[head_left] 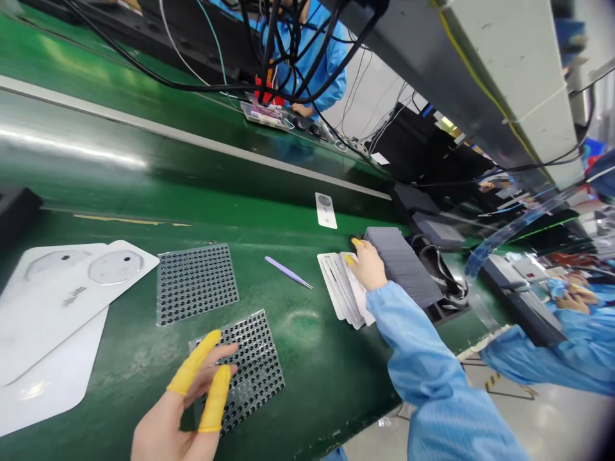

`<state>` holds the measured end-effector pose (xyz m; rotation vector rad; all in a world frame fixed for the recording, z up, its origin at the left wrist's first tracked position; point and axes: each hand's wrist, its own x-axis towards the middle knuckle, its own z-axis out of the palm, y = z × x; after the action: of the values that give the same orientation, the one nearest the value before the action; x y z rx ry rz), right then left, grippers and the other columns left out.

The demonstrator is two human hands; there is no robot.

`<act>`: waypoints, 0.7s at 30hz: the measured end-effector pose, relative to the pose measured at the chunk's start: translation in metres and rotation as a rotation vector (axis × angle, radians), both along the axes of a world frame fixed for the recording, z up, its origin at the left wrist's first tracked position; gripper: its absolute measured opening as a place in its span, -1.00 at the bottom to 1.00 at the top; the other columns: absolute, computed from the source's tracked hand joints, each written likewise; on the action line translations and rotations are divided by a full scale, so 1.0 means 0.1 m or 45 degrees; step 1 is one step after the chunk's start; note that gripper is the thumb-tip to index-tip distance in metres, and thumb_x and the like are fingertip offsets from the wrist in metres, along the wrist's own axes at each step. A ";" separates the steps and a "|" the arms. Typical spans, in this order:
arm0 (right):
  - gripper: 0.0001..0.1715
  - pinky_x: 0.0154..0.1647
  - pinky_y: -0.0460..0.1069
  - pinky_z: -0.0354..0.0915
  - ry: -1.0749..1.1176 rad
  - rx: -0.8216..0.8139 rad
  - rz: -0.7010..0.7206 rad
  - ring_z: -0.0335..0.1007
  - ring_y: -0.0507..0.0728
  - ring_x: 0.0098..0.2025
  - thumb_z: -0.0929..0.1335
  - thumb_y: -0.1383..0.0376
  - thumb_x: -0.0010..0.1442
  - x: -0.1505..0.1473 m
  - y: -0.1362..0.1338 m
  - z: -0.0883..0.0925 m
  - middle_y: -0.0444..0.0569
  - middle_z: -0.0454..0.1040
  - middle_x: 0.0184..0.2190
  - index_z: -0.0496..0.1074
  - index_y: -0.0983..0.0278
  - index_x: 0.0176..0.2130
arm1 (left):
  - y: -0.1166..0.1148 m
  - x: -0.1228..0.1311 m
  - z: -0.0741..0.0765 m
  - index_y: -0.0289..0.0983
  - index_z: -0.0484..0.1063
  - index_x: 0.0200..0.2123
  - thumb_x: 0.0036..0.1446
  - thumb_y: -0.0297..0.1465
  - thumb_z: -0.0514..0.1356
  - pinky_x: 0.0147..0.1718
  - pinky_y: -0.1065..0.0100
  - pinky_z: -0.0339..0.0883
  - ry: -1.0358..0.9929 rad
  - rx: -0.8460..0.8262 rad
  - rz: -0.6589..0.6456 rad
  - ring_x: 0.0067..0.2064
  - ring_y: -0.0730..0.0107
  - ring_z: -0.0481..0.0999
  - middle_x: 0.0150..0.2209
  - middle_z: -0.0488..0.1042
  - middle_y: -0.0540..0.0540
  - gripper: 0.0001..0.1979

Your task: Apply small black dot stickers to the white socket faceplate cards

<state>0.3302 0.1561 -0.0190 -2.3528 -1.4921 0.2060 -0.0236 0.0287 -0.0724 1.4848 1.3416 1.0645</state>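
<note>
My left hand [192,397] wears yellow finger cots and hovers over a clear sheet of small black round pads [254,365]. Its fingers are spread, with nothing visibly between them. A second sheet of black pads [196,282] lies just beyond. At the right, my right hand [369,266], also in yellow finger cots, grips the top of a white panel in a fanned row of white panels [336,288]. Its thumb and forefinger sit at the panel's upper edge; the other fingers are mostly hidden. Lavender tweezers [288,272] lie between the sheets and the panels.
Large white plates [52,326] overlap at the left. A stack of grey pieces [403,266] stands beside my right hand. One white panel with a grey disc [327,211] lies farther back. Black cables [288,83] hang overhead; people in blue work across and at right.
</note>
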 end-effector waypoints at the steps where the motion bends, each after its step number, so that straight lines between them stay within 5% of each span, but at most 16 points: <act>1: -0.50 0.21 0.21 0.14 0.006 -0.035 -0.001 0.15 0.28 0.21 0.36 0.32 0.18 -0.05 0.23 0.01 0.14 0.26 0.15 0.28 0.30 0.11 | -0.01 0.04 0.02 -0.15 0.31 0.07 0.17 -0.37 0.06 -0.06 0.29 0.46 -0.002 -0.010 0.039 -0.18 0.29 0.61 -0.06 0.54 -0.06 -0.63; 5: -0.59 -0.01 0.19 0.34 0.053 -0.164 -0.159 0.36 0.18 0.00 0.32 0.18 0.25 -0.19 1.15 0.03 0.04 0.35 0.04 0.30 0.29 0.05 | -0.02 0.13 0.07 -0.17 0.34 0.03 0.18 -0.39 0.01 -0.08 0.34 0.46 -0.002 -0.006 0.106 -0.16 0.32 0.60 -0.07 0.55 -0.05 -0.66; 9: -0.61 -0.06 0.15 0.37 0.134 -0.245 -0.287 0.38 0.16 -0.04 0.32 0.19 0.25 -0.24 1.55 0.07 0.04 0.37 0.01 0.31 0.31 0.04 | 0.02 0.08 0.03 -0.18 0.28 0.08 0.17 -0.43 0.03 -0.12 0.35 0.49 0.010 0.019 0.057 -0.17 0.33 0.61 -0.07 0.56 -0.07 -0.61; 17: -0.62 -0.10 0.12 0.40 0.463 -0.140 -0.135 0.40 0.14 -0.08 0.32 0.18 0.26 -0.33 1.39 0.46 0.04 0.39 -0.02 0.33 0.31 0.01 | 0.06 0.04 0.06 -0.20 0.36 0.01 0.04 -0.57 0.08 -0.12 0.25 0.50 -0.066 -0.024 -0.042 -0.14 0.24 0.61 -0.07 0.56 -0.11 -0.57; 21: -0.75 -0.25 -0.05 0.43 0.734 -0.113 0.125 0.46 0.02 -0.25 0.26 0.27 0.31 -0.85 0.82 0.43 0.01 0.50 -0.20 0.38 0.36 -0.08 | 0.07 0.14 0.20 -0.13 0.15 0.21 0.17 -0.42 0.14 0.07 0.16 0.34 -0.467 -0.159 0.143 0.16 0.17 0.38 0.17 0.34 -0.18 -0.47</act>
<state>0.2451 0.2384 0.0244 -2.0291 -1.3201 0.9048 -0.0097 0.0352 -0.0521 1.0704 1.2138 1.2325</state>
